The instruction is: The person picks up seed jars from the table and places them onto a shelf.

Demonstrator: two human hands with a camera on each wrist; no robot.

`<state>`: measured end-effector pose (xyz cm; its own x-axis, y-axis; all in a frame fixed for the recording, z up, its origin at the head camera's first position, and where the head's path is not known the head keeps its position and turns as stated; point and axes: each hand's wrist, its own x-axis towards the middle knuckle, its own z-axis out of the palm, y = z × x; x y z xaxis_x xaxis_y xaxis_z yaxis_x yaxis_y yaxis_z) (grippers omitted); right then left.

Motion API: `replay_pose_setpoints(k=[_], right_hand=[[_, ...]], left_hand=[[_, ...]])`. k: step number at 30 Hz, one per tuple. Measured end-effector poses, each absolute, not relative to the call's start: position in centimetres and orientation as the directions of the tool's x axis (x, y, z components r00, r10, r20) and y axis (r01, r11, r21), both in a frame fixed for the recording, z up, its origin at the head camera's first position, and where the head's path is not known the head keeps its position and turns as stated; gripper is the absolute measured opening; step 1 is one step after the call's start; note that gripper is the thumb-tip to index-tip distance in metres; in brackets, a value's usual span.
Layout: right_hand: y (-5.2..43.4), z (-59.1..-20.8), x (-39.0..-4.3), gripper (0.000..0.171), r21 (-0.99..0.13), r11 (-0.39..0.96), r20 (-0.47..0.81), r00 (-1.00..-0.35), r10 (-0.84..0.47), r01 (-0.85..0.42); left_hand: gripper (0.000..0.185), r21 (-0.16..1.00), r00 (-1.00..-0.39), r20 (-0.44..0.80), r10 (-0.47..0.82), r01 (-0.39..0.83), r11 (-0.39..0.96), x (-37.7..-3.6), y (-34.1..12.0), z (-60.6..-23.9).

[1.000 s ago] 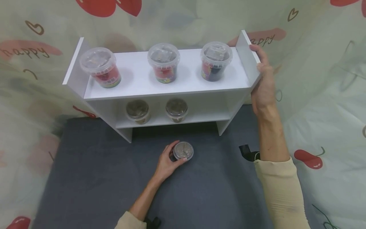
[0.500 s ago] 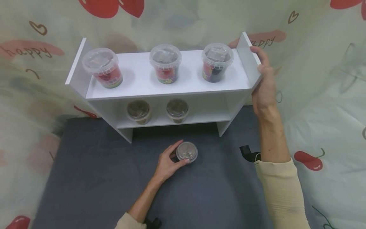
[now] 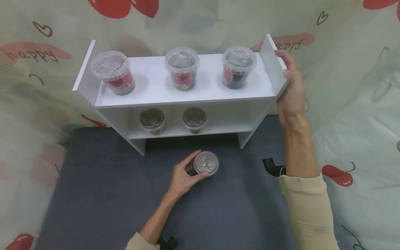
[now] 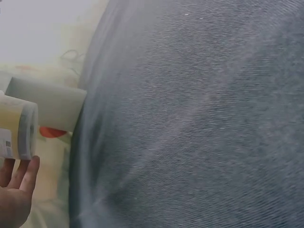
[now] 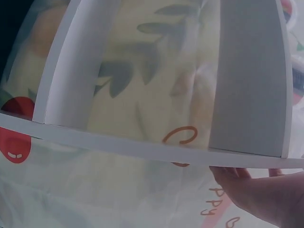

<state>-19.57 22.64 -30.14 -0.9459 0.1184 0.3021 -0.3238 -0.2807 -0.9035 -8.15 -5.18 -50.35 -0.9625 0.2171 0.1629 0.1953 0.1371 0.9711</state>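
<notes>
My left hand (image 3: 183, 177) grips a small round plastic tub (image 3: 206, 163) with a clear lid, held over the dark grey cloth in front of the shelf. In the left wrist view the same tub (image 4: 18, 127) shows a yellowish side and a printed label, with the fingers (image 4: 29, 176) against it. On the right, my right hand (image 3: 291, 90) holds the side panel of a white two-tier shelf (image 3: 150, 100). From the right wrist view, that hand (image 5: 266, 194) is at the panel's outer side, its fingers partly hidden behind the edge.
On the upper tier stand three clear-lidded tubs with colourful contents: left (image 3: 114, 73), middle (image 3: 182, 68) and right (image 3: 239, 67). Two brownish tubs, one left (image 3: 152, 121) and one centre (image 3: 194, 120), sit on the lower tier. A patterned sheet (image 3: 353, 104) hangs behind and beside the shelf.
My left hand has shifted slightly to the right with the tub, which looks a little nearer to the camera. My right hand stays on the shelf's side panel.
</notes>
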Motion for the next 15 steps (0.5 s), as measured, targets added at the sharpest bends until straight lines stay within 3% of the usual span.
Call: replay_pose_setpoints(k=[7, 15], right_hand=[[22.7, -30.0, -19.5, 0.052, -0.906, -0.275, 0.301, -0.947, 0.114, -0.321], [23.0, -29.8, -19.5, 0.05, -0.913, -0.276, 0.284, -0.954, 0.099, -0.3]], left_hand=[[0.076, 0.97, -0.949, 0.203, 0.243, 0.228, 0.08, -9.2, -5.1, -52.7], [0.074, 0.959, -0.931, 0.248, 0.267, 0.275, 0.072, -9.7, -4.7, -51.6]])
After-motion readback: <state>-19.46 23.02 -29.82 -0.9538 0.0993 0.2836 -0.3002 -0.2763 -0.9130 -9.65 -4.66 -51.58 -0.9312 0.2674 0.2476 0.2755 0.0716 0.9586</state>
